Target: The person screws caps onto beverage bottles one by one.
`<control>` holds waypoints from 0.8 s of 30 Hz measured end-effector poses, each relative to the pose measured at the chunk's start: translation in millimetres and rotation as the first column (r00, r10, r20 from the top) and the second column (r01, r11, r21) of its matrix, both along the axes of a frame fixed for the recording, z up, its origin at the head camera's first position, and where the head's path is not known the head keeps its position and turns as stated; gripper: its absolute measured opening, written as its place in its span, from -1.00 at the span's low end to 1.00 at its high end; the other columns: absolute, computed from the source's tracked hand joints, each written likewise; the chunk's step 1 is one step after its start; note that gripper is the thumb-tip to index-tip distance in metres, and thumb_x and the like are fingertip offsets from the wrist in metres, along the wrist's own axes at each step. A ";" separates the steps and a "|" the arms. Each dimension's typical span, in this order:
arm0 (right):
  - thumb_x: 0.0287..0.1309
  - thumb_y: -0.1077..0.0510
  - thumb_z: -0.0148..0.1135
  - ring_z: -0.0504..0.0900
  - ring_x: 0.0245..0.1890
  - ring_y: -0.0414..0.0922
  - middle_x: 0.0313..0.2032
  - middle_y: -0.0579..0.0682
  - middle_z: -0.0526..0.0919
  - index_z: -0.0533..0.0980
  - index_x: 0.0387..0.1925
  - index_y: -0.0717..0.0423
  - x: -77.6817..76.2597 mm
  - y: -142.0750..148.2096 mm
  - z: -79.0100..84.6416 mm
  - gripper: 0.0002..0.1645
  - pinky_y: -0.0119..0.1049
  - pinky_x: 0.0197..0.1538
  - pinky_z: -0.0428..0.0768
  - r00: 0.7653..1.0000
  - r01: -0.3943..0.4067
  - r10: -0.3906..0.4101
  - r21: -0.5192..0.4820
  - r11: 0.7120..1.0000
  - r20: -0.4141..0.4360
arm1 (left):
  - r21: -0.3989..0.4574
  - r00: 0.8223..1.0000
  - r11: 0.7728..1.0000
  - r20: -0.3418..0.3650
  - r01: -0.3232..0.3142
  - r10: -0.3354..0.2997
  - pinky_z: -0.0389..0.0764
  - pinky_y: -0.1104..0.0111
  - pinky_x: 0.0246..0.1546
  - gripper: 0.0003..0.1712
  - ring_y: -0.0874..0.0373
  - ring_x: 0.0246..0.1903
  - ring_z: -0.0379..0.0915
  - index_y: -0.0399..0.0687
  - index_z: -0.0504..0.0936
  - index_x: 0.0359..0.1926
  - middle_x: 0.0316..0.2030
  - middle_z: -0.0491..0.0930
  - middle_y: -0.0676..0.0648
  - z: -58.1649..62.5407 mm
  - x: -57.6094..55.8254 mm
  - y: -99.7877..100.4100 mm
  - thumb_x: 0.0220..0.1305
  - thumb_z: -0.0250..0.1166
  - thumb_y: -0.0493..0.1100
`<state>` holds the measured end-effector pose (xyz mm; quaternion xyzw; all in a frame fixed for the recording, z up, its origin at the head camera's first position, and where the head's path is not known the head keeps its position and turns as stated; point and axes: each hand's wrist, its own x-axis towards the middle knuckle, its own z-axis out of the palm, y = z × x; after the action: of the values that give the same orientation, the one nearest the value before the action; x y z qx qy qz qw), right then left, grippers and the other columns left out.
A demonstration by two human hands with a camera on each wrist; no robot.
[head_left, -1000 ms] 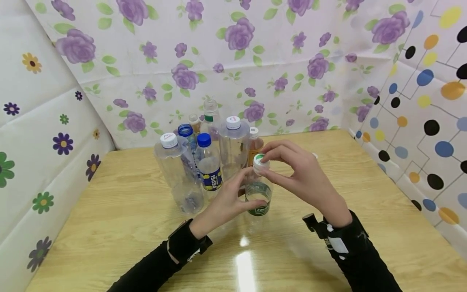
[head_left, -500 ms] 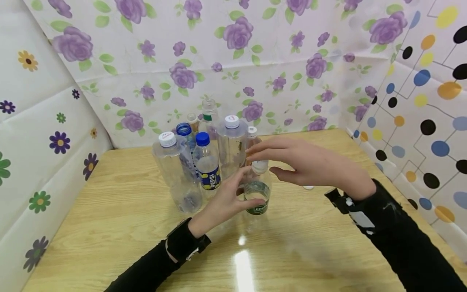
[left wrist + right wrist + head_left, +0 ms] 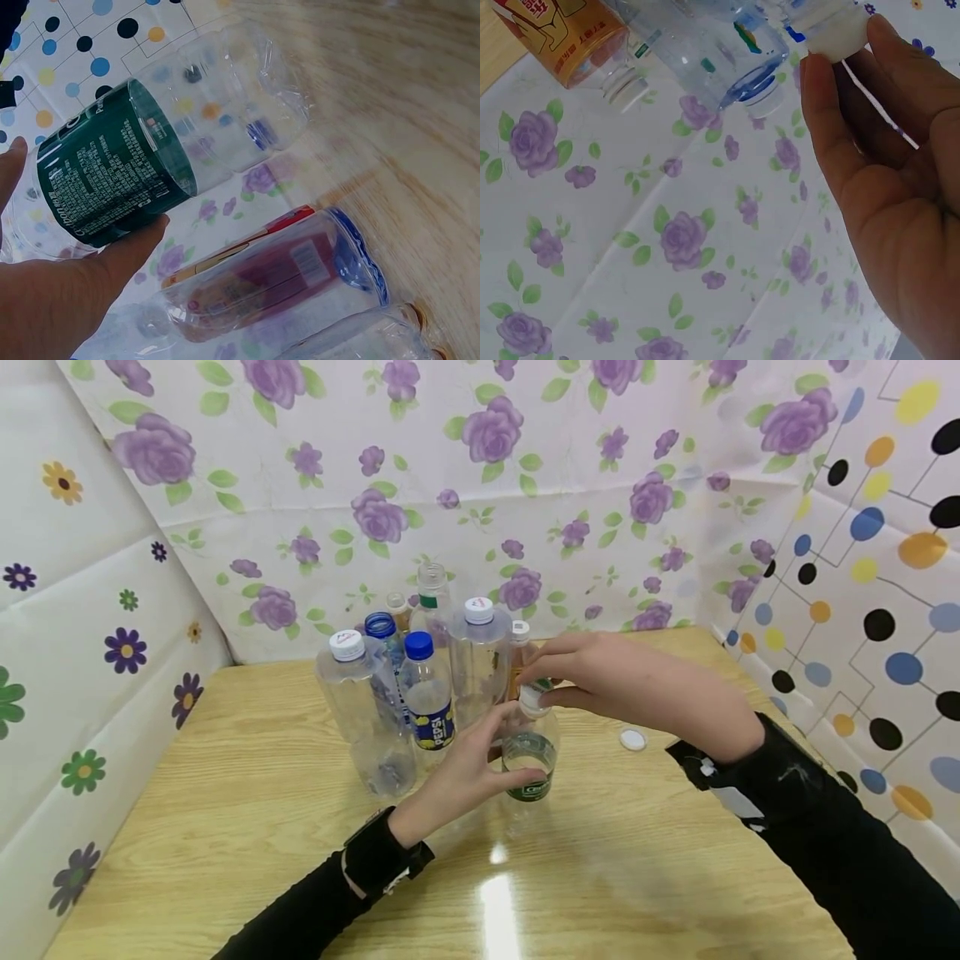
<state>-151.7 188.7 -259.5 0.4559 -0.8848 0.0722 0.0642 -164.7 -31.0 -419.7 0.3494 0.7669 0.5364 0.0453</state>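
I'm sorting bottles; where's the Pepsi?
In the head view, the Pepsi bottle stands left of centre, between two white-capped clear bottles, just beyond the left hand.

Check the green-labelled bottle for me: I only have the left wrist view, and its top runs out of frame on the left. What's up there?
Observer: A white cap, pinched by the right hand at the top of the green-labelled bottle.

Operator: Copy. Anything loose on the table, over on the right-hand side?

Observer: Yes, in the head view a small white disc lies there, right of the bottle and apart from it.

Operator: Any bottle in the group standing open?

Observer: At least one: the blue-necked bottle has no cap on, its mouth plainly open in the head view.
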 end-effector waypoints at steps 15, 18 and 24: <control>0.27 0.22 0.40 0.69 -0.12 -0.10 0.06 0.00 0.66 0.62 0.11 0.06 -0.2 -6.3 4.2 -0.63 -0.25 -0.10 0.70 1.000 0.003 -0.003 0.036 0.999 0.005 | 0.013 1.000 1.000 0.004 0.011 -0.011 0.57 0.37 0.24 -0.08 0.13 0.28 0.43 0.21 0.18 0.51 0.36 0.38 -0.01 -1.2 0.0 -0.2 0.24 0.48 -0.05; 0.27 0.21 0.40 0.64 0.08 -0.02 0.17 0.01 0.61 0.57 0.20 0.02 -1.8 -5.3 9.9 -0.53 -0.20 0.02 0.70 0.999 -0.019 0.016 0.090 0.996 0.027 | 0.020 1.000 1.000 0.000 0.012 -0.012 0.58 0.35 0.23 -0.08 0.11 0.28 0.43 0.18 0.19 0.51 0.35 0.39 -0.04 -0.7 -0.4 0.0 0.23 0.49 -0.07; 0.28 0.37 0.33 0.42 0.38 0.03 0.37 -0.01 0.45 0.50 0.32 -0.04 -7.1 -0.4 19.9 -0.39 -0.15 0.20 0.64 0.984 -0.144 0.123 0.169 0.975 0.128 | 0.018 0.999 0.999 0.022 0.030 -0.030 0.53 0.35 0.28 -0.10 0.08 0.31 0.40 0.17 0.18 0.50 0.37 0.38 -0.09 -2.0 0.5 0.1 0.25 0.46 -0.05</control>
<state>-158.8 188.3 -239.6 0.5134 -0.8572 0.0237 -0.0333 -164.3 -30.9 -421.7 0.3551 0.7562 0.5464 0.0588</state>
